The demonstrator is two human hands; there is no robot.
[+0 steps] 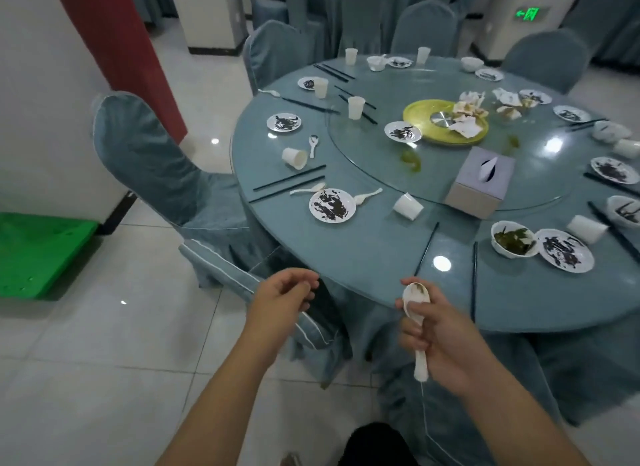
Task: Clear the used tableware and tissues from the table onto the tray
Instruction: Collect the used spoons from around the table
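My right hand grips a white soup spoon by its handle, just off the near edge of the round table. My left hand hovers beside it with loosely curled fingers and holds nothing. On the table lie dirty plates, a bowl of greens, tipped paper cups, black chopsticks and white spoons. Crumpled tissues are heaped on a yellow dish. A green tray sits low at the far left.
A glass turntable carries a tissue box and green spills. Covered chairs ring the table, one right below my hands. White tiled floor spreads to the left, with a wall and red curtain behind.
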